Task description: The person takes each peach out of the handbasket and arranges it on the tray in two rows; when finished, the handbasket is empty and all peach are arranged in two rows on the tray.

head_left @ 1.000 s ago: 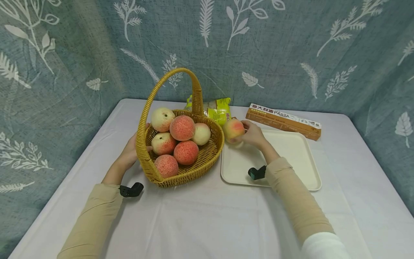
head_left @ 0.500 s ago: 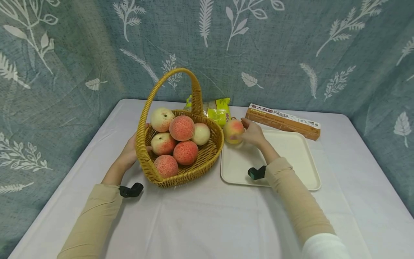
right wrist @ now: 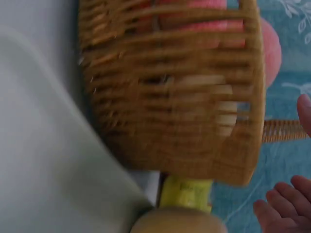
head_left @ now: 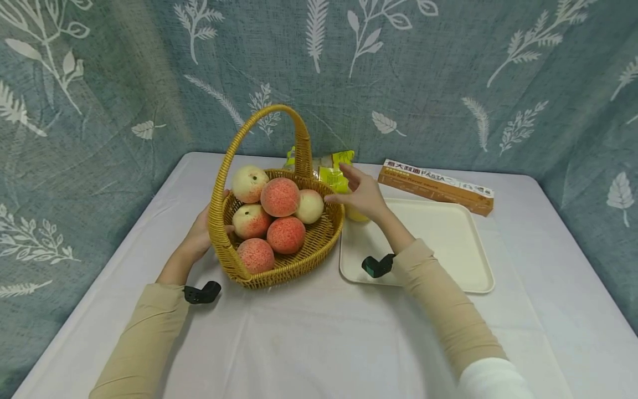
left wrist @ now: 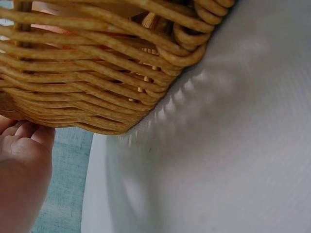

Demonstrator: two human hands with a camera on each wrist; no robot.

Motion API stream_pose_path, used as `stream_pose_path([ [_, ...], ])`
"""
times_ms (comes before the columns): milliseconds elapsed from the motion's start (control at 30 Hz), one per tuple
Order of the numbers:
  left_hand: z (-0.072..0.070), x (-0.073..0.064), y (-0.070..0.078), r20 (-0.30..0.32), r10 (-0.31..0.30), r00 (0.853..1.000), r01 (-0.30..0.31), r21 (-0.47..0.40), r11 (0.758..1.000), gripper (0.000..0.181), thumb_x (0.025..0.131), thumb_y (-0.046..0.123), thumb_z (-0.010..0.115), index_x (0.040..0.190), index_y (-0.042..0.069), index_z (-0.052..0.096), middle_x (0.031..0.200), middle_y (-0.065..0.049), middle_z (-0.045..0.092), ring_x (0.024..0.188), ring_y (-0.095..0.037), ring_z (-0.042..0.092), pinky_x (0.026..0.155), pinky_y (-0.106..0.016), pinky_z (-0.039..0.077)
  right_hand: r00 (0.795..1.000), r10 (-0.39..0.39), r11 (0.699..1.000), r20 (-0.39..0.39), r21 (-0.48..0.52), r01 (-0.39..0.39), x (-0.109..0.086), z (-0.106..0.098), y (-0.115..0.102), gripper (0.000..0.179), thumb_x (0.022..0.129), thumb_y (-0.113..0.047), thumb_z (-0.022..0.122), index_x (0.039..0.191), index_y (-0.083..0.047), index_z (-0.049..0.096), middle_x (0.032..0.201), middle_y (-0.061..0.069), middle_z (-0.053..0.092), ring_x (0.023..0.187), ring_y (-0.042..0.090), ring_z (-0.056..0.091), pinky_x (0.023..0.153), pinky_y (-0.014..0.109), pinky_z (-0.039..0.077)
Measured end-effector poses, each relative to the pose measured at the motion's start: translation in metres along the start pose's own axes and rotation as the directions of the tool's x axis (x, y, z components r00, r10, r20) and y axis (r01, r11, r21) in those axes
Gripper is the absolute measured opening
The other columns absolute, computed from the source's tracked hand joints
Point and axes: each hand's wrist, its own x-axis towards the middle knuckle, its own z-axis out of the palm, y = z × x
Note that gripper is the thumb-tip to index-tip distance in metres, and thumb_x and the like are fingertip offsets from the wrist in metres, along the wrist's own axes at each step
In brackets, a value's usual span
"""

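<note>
Right hand [head_left: 361,197] has let go of the peach [head_left: 356,215] and moved left, fingers spread, now hovering at the basket [head_left: 286,265] right rim; peach sits on the tray [head_left: 448,244] far-left corner, mostly hidden. Left hand [head_left: 201,235] grips the basket's left wall; six peaches inside, yellow packet [head_left: 335,172] and pasta box [head_left: 436,185] behind.

Peaches [head_left: 281,197] are held in the basket [head_left: 319,249], which is set left of the tray [head_left: 448,244]; the pasta box [head_left: 436,185] is placed behind the tray.
</note>
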Motion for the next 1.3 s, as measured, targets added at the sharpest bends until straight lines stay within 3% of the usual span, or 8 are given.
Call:
stream_pose_path([
  [233, -0.001, 0.000, -0.002, -0.008, 0.005, 1.000, -0.006, -0.003, 1.000, 0.089, 0.081, -0.008, 0.058, 0.155, 0.000, 0.008, 0.160, -0.021, 0.010, 0.147, -0.036, 0.007, 0.116, -0.052, 0.006, 0.992, -0.042, 0.999, 0.123, 0.026, 0.039, 0.010, 0.030, -0.023, 0.084, 0.081, -0.016, 0.080, 0.151, -0.005, 0.034, 0.154, 0.011, 0.036, 0.141, 0.025, 0.033, 0.112, 0.036, 0.032],
  [433, 0.000, 0.001, -0.001, 0.004, -0.003, 1.000, 0.004, -0.025, 1.000, 0.089, 0.081, -0.010, 0.056, 0.155, 0.000, 0.007, 0.160, -0.020, 0.008, 0.147, -0.036, 0.005, 0.117, -0.051, 0.007, 0.983, -0.042, 0.998, 0.180, -0.029, 0.048, 0.020, 0.046, -0.033, 0.087, 0.078, -0.015, 0.082, 0.150, -0.005, 0.035, 0.153, 0.010, 0.037, 0.138, 0.027, 0.037, 0.107, 0.035, 0.038],
  [800, -0.001, 0.001, -0.002, 0.008, 0.013, 1.000, -0.013, -0.023, 1.000, 0.088, 0.082, -0.009, 0.057, 0.154, -0.003, 0.008, 0.160, -0.021, 0.009, 0.146, -0.037, 0.006, 0.117, -0.052, 0.007, 0.979, -0.002, 0.999, 0.205, -0.043, 0.011, 0.029, 0.065, -0.033, 0.087, 0.075, -0.015, 0.084, 0.149, -0.008, 0.040, 0.145, 0.012, 0.048, 0.127, 0.026, 0.050, 0.101, 0.034, 0.043],
  [1033, 0.001, 0.000, -0.002, 0.006, -0.010, 1.000, 0.010, -0.020, 1.000, 0.088, 0.082, -0.009, 0.056, 0.155, -0.001, 0.007, 0.160, -0.020, 0.008, 0.146, -0.037, 0.006, 0.116, -0.052, 0.009, 0.978, 0.003, 0.982, 0.210, -0.184, 0.036, 0.030, 0.076, -0.036, 0.095, 0.072, -0.021, 0.087, 0.151, -0.009, 0.036, 0.138, 0.017, 0.052, 0.123, 0.030, 0.053, 0.098, 0.038, 0.046],
  [1300, 0.001, -0.002, -0.009, -0.009, 0.072, 0.997, -0.072, -0.044, 0.996, 0.086, 0.082, 0.000, 0.061, 0.155, 0.001, 0.016, 0.159, -0.022, 0.013, 0.147, -0.036, 0.008, 0.117, -0.049, 0.007, 0.980, 0.017, 0.981, 0.198, -0.191, 0.021, 0.028, 0.078, -0.039, 0.092, 0.072, -0.020, 0.087, 0.150, -0.010, 0.038, 0.137, 0.017, 0.053, 0.122, 0.030, 0.053, 0.098, 0.040, 0.046],
])
